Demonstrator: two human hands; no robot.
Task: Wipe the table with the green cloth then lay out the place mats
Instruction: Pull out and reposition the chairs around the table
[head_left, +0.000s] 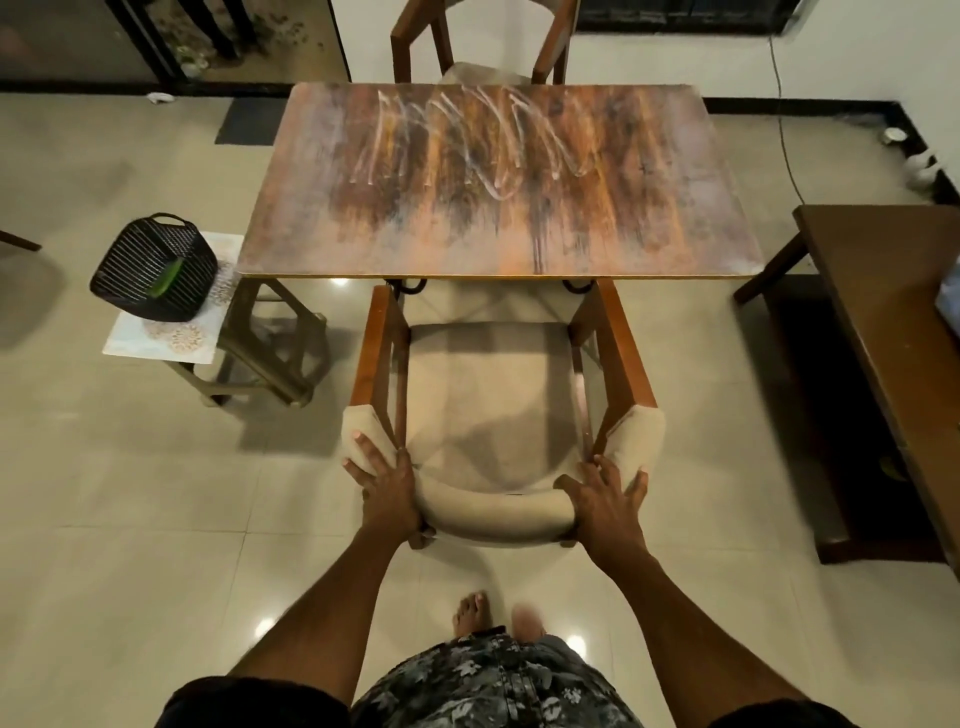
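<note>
Head view: a person stands behind a chair, looking down over it at the table.
Left hand (382, 483): wrapped over the left end of the chair's padded backrest, fingers curled tight on the cushion.
Right hand (608, 499): gripping the right end of the same backrest, fingers spread over the padding, thumb on the inner side.
Chair (488, 415): wooden arms, beige seat, front edge just under the near edge of the table; it stands between the person and the table.
Table (498, 192): streaked brown top, pale smear marks across the far half, nothing lying on it.
Basket (153, 267): dark slatted, tilted, on the stool to the left of the table.
Cloth (167, 278): a green strip shows through the basket's slats; it seems to be the cloth, though most of it is hidden.
Mats (166, 332): pale patterned sheet or sheets lying flat under the basket on the stool; how many cannot be told.
Stool (265, 348): just beside the table's near left corner, partly under the mats.
Far chair (483, 47): wooden, at the table's far side.
Bench (883, 322): dark wood, well to the right of the table.
Feet (472, 613): bare, on the tiled floor just behind the chair.
</note>
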